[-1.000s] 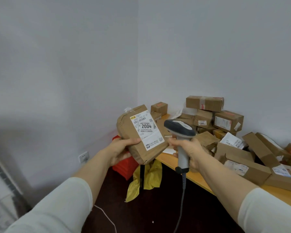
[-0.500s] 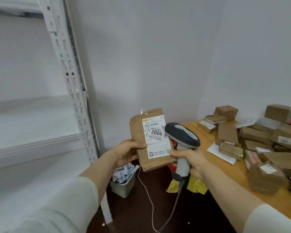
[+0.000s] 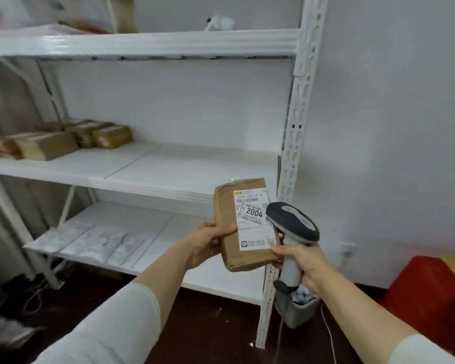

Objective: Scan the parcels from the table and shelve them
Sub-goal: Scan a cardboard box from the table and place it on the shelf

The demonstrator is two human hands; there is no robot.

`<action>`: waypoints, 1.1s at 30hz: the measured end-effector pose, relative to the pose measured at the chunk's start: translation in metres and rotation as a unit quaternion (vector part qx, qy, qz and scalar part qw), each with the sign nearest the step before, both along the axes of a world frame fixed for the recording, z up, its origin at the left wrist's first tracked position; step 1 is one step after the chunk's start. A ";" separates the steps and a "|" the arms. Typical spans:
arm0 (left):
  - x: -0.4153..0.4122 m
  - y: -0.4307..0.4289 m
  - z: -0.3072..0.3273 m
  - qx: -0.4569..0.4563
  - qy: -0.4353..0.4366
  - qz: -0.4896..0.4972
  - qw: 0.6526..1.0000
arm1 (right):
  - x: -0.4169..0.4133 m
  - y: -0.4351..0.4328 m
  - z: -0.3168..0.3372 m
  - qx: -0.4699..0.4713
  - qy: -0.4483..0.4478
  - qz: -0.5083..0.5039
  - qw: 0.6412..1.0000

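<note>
Since the earlier frame the view has swung left: the counter has gone and a white metal shelf rack (image 3: 184, 174) fills the scene. Near its right post, the parcel (image 3: 226, 232) is held upright, a flat rectangular packet of creased brown paper. Its white label (image 3: 252, 222) shows barcodes and "2004". The left grip (image 3: 205, 243) grasps the parcel's left edge, with the thumb across the front. Just right of it, the right grip (image 3: 304, 261) is clenched round the pale handle of a smooth plastic scanner (image 3: 292, 224), whose dark grey head overlaps the label's right edge.
</note>
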State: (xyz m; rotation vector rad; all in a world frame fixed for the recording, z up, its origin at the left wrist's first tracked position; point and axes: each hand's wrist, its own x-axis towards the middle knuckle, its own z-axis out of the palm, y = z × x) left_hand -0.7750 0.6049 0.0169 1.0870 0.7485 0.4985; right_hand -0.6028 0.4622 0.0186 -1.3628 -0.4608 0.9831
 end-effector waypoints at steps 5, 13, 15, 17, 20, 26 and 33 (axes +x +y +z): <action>-0.078 0.047 0.005 0.009 -0.013 0.070 0.997 | -0.059 0.077 0.009 0.016 -0.028 0.055 0.998; -0.209 0.158 0.015 0.021 0.012 0.187 0.982 | -0.180 0.217 0.015 0.033 -0.006 0.132 0.991; -0.240 0.186 0.018 0.028 0.016 0.201 0.979 | -0.209 0.252 0.016 0.032 0.007 0.133 0.991; -0.268 0.212 0.022 0.036 0.015 0.206 0.978 | -0.236 0.285 0.018 0.031 0.023 0.133 0.990; -0.300 0.247 0.026 0.056 0.037 0.182 0.981 | -0.269 0.330 0.022 0.029 0.043 0.134 0.990; -0.330 0.304 0.024 0.021 -0.012 0.185 0.982 | -0.308 0.401 0.023 0.016 0.056 0.148 0.987; -0.343 0.374 0.020 0.020 0.024 0.238 0.971 | -0.321 0.485 0.022 0.023 0.057 0.182 0.981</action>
